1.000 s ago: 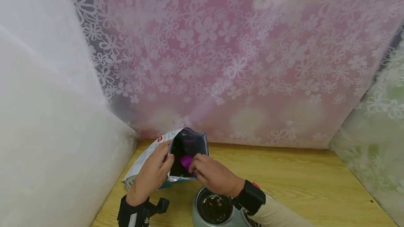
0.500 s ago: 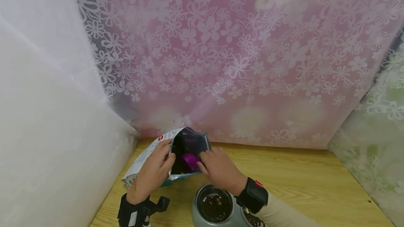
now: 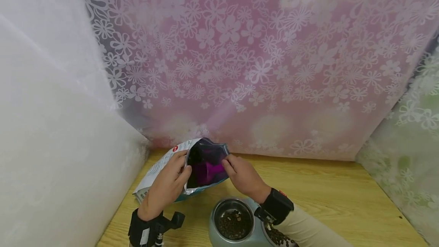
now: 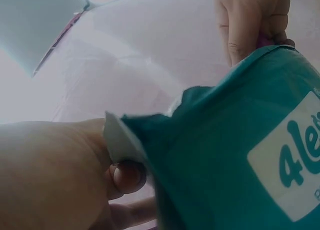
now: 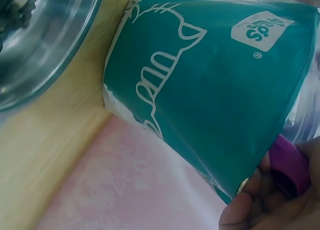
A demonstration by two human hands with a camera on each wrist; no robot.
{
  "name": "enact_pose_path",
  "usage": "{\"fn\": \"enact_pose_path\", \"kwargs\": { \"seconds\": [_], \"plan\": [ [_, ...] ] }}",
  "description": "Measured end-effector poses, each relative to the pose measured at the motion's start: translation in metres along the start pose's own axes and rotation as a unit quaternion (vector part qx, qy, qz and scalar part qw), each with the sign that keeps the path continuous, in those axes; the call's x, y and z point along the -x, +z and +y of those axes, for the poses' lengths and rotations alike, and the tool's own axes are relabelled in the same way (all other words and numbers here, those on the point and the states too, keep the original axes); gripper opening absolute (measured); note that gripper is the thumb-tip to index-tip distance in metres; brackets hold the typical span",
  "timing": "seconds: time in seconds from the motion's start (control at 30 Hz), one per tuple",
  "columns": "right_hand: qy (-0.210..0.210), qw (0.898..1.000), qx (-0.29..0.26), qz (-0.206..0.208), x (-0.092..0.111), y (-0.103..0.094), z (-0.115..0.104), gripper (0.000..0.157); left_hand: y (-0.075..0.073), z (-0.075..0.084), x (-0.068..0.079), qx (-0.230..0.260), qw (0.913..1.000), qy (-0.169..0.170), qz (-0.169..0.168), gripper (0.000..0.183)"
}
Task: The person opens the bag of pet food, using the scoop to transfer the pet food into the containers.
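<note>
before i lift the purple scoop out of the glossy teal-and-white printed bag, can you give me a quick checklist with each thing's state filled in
1. Left hand gripping the glossy teal-and-white printed bag at its edge: ok.
2. Bag mouth open: ok.
3. Right hand holding the purple scoop by its handle: ok.
4. Scoop clear of the bag: not ok, its cup is inside.
5. Scoop filled: cannot tell, too dark inside.
6. Round silver metal bowl uncovered: ok, brown kibble shows in it.
</note>
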State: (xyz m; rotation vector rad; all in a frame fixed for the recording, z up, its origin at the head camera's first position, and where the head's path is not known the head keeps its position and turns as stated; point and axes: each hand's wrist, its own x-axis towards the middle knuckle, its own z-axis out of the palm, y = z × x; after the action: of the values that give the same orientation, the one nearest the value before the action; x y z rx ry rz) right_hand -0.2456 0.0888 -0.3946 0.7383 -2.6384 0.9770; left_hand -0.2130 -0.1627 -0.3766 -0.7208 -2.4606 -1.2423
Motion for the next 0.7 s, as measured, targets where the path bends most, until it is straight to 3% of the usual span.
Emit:
{"fn": "enact_pose_path", "kwargs": {
  "seconds": [0.23,0.4,0.7],
  "plan": [
    [0.064,0.993,-0.100,0.031,0.004,-0.003,0.001,0.023,0.003,-0.001,-0.001,-0.009,0.9999,0.008,-0.004,0.023],
    [0.102,0.985,-0.130,0.049,0.005,-0.014,0.001,0.028,0.004,-0.001,0.001,-0.021,0.9997,0.010,0.005,0.018],
    [0.117,0.974,-0.189,0.048,0.004,-0.049,0.005,0.032,-0.001,-0.002,0.000,-0.019,0.9996,0.013,0.014,0.017]
  ]
}}
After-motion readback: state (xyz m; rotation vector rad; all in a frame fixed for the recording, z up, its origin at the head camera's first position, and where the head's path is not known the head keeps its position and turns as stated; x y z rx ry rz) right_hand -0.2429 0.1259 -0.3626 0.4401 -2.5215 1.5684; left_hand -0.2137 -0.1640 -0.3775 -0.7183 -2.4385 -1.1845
